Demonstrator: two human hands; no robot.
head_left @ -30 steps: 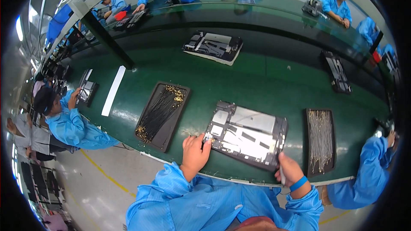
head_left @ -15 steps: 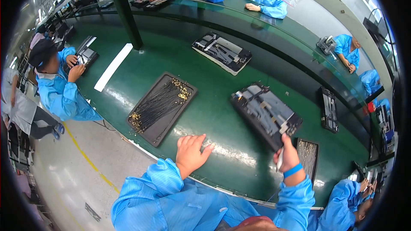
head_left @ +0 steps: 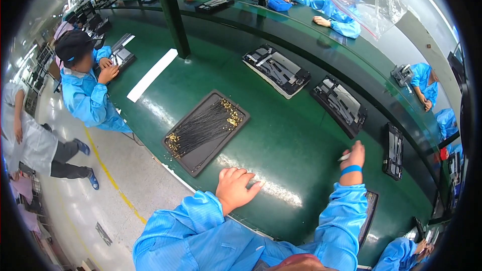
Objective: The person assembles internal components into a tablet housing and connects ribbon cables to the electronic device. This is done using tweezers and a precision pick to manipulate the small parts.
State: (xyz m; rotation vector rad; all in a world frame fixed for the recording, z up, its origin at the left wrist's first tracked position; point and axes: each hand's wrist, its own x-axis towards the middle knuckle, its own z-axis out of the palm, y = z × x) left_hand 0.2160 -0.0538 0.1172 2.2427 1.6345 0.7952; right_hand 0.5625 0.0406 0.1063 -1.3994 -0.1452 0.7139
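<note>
My left hand (head_left: pixel 236 188) rests at the near edge of the green bench with fingers spread, holding nothing. My right hand (head_left: pixel 355 154) is over the bench, with a slim white pen-like tool (head_left: pixel 344 156) between its fingers; much of the tool is hidden by the hand. Just beyond my right hand lies a black flat electronic device in its frame (head_left: pixel 341 104), with grey strips and parts showing inside. In front of my left hand is a dark tray (head_left: pixel 193 164) of thin black cables with gold-coloured ends.
Similar devices lie to the far middle (head_left: pixel 276 70) and at the right (head_left: pixel 393 150). Another tray (head_left: pixel 370 213) is partly hidden by my right sleeve. A white strip (head_left: pixel 152 75) lies near a dark green post (head_left: pixel 172 15). Co-workers in blue sit left, right and across.
The black device left my right hand and now lies farther off on the bench. My right hand moved forward, keeping the white tool. The view shifted; my left hand stays near the edge.
</note>
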